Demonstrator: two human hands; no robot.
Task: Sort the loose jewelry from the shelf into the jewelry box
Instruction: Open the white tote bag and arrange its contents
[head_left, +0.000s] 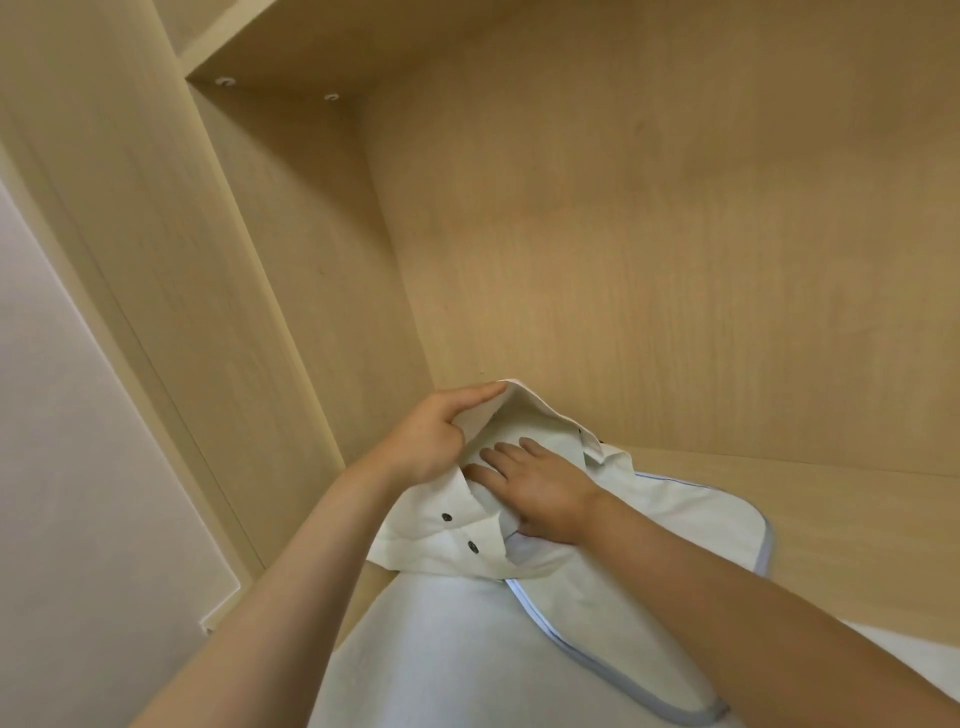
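Pale wood-grain laminate cupboard recess (649, 234), smooth, matte. Shelf board (841, 545) of the same laminate is partly covered by a soft white cloth garment with pale blue piping (597, 587). A cloth flap is pinched and lifted by the left hand (431, 441). The right hand (540, 493) is laid flat inside, fingers straight, slightly spread. Two dark round buttons (446, 517) noted. Position of jewelry cannot be told.

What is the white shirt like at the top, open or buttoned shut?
Open: the left hand lifts one flap and the right hand lies flat inside the white shirt.
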